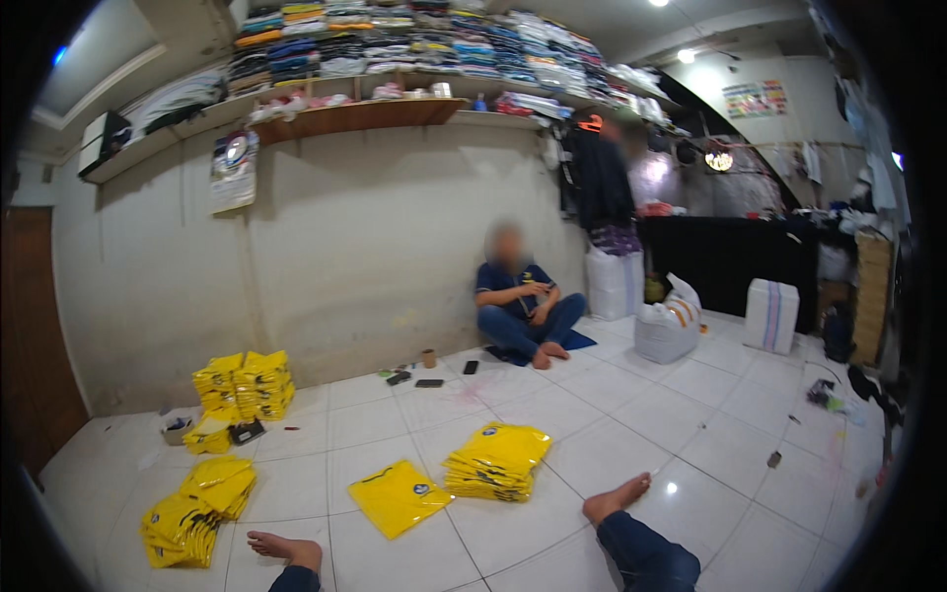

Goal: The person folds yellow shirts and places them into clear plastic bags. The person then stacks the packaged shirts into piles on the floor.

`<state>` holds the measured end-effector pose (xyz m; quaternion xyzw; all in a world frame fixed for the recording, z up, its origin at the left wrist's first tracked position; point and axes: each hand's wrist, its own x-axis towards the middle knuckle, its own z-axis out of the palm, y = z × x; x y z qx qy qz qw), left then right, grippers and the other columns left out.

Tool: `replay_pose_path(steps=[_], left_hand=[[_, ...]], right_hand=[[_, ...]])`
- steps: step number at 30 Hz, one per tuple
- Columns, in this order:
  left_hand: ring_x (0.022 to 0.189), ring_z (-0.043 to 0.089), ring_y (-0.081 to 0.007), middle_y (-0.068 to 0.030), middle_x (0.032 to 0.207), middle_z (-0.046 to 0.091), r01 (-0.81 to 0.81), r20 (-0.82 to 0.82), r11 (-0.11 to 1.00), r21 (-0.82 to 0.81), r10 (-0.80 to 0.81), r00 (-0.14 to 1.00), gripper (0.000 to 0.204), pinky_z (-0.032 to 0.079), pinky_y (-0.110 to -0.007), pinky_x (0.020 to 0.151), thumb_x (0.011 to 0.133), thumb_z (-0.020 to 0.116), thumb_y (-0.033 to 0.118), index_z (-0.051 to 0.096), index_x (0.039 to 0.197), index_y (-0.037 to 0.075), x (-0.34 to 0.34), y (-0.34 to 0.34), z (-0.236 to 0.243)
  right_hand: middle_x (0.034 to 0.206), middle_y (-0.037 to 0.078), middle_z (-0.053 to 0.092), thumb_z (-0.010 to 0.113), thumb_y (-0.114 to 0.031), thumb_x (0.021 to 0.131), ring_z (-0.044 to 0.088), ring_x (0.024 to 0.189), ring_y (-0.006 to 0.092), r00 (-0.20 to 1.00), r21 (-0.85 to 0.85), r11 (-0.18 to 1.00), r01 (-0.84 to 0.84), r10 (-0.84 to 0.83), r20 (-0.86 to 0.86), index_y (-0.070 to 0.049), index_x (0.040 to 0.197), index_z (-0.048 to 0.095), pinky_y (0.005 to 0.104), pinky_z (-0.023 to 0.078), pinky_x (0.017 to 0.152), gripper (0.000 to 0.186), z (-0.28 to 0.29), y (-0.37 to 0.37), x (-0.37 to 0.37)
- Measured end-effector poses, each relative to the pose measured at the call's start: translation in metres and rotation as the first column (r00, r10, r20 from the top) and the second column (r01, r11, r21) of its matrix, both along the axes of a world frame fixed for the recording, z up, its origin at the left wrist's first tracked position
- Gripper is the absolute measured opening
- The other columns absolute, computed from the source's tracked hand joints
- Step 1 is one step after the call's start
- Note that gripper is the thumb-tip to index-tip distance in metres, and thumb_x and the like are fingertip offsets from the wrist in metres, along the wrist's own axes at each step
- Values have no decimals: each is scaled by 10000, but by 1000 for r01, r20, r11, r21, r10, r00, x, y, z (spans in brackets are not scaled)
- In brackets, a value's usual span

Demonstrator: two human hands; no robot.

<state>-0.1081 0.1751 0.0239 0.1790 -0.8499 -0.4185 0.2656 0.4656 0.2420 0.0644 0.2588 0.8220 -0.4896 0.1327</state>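
Neither of my hands shows in the head view; only my bare feet and blue trouser legs come in from the lower edge. Between my feet on the floor lies a single flat yellow garment in clear plastic (pixel 400 500). Touching or very close to its right side is a neat stack of yellow packaged garments (pixel 496 464). Beyond my left foot (pixel 291 550) slumps another pile of yellow packages (pixel 187 523), its packs fanned over one another. Taller yellow stacks (pixel 245 385) stand by the wall. My right foot (pixel 617 498) rests right of the neat stack.
A person (pixel 528 296) sits cross-legged against the wall, near phones (pixel 429 383) and a brown cup (pixel 428 358). White sacks (pixel 668 331) and a wrapped white bale (pixel 770 316) stand at the right. Folded clothes (pixel 424 44) fill a high shelf. A small box (pixel 178 429) sits left.
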Motion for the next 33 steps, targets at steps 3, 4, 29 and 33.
replay_pose_path(steps=[3, 4, 29, 33], left_hand=[[1570, 177, -308, -210, 1681, 154, -46, -34, 996, -73, 44, 998, 581, 217, -382, 1277, 1076, 298, 107, 81, 1612, 50, -5, -2, 9], [1569, 179, -313, -212, 1677, 162, -40, -9, 993, -108, 39, 999, 586, 219, -384, 1276, 1069, 309, 91, 86, 1610, 46, -3, -3, 12], [1246, 567, -374, -234, 1331, 575, 911, -59, -256, 324, -966, -251, 563, 476, -501, 1028, 914, 682, 339, 561, 1334, -16, 400, -125, 228], [1216, 618, -252, -157, 1304, 634, 854, 167, -520, -29, -845, -509, 726, 475, -404, 1067, 871, 716, 126, 406, 1517, 12, 356, -129, 322]], right_hand=[[1484, 234, 479, 788, -402, 803, 422, 1421, 367, 996, -147, 986, -75, 81, 34, 28, 1478, 429, 541, 295, 1192, 877, -9, 2, -4], [1493, 238, 471, 794, -391, 802, 417, 1426, 368, 994, -189, 978, -91, 101, 41, 32, 1483, 421, 534, 297, 1194, 884, -11, 1, -5], [1283, 159, 672, 675, -59, 963, 718, 1071, 308, 70, -944, 171, 283, -985, -158, 4, 1376, 512, 451, 603, 928, 448, 106, -38, 140], [1254, 160, 673, 691, -86, 961, 703, 1102, 316, -74, -911, 279, 303, -946, -315, -13, 1374, 509, 459, 599, 937, 457, 178, 1, 199]])
